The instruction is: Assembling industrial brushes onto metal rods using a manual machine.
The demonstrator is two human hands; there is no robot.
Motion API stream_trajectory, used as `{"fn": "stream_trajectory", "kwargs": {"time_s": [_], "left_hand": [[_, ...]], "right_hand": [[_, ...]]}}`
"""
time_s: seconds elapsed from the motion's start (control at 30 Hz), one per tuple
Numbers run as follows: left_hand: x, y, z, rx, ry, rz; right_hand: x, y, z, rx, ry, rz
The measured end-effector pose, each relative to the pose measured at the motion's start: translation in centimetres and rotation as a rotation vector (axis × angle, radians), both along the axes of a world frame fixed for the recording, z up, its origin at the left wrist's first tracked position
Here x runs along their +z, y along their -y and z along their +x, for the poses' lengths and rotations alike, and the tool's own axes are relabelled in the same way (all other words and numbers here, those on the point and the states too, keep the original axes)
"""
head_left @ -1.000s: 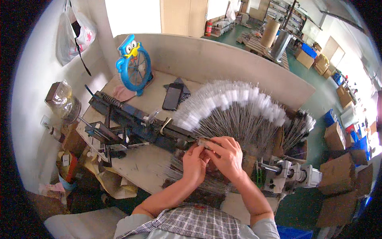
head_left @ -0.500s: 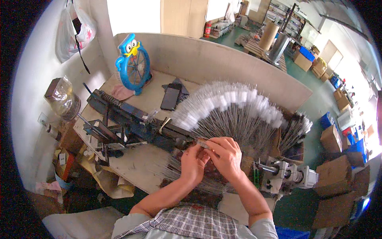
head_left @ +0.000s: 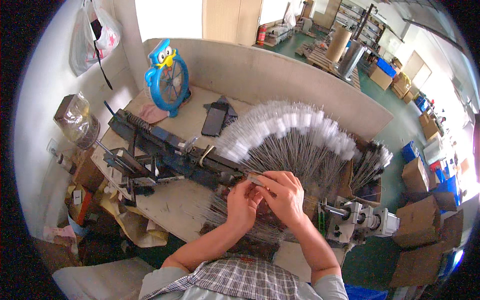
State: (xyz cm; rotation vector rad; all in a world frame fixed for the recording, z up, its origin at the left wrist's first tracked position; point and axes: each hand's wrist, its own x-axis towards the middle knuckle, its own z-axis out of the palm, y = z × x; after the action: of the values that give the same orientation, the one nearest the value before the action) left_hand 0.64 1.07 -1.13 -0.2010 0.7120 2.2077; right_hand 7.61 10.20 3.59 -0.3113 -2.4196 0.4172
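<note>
Both hands meet at the middle of the surface point(head_left: 165, 210), a pale, scuffed board. The left hand point(head_left: 243, 204) has its fingers curled narrow, tips pinched toward the right hand point(head_left: 284, 196), whose fingers close on a small flat grey piece point(head_left: 255, 179) held at their tips, just above the dark metal machine point(head_left: 165, 150). What the left fingers grip is too small to tell. Behind the hands a fan of thin wire brushes point(head_left: 295, 137) spreads in an arc, the stems straight and shiny, the tips fuzzy and white. More bare wires point(head_left: 220, 212) lie flat under the left wrist. The machine is long, angular and blue-black, with a coiled spring at its far left end. To the right sits a bright, blocky metal motor point(head_left: 360, 222). At the back stand a round blue plastic fan point(head_left: 167, 80) shaped like a bird and a flat black phone point(head_left: 215, 119). Brown cardboard boxes point(head_left: 422, 220) rest on the green floor at the right.
</note>
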Motion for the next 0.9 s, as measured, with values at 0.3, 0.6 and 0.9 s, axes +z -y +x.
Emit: {"fn": "stream_trajectory", "kwargs": {"time_s": [0.3, 0.6, 0.9], "left_hand": [[-0.5, 0.1, 0.1, 0.029, 0.108, 0.067], [0.0, 0.2, 0.1, 0.014, -0.079, 0.033], [-0.5, 0.0, 0.0, -0.007, -0.048, 0.034]], "right_hand": [[-0.2, 0.0, -0.7, 0.038, 0.024, -0.013], [0.6, -0.1, 0.5, 0.001, 0.04, 0.003], [0.3, -0.3, 0.5, 0.012, 0.044, -0.012]]}}
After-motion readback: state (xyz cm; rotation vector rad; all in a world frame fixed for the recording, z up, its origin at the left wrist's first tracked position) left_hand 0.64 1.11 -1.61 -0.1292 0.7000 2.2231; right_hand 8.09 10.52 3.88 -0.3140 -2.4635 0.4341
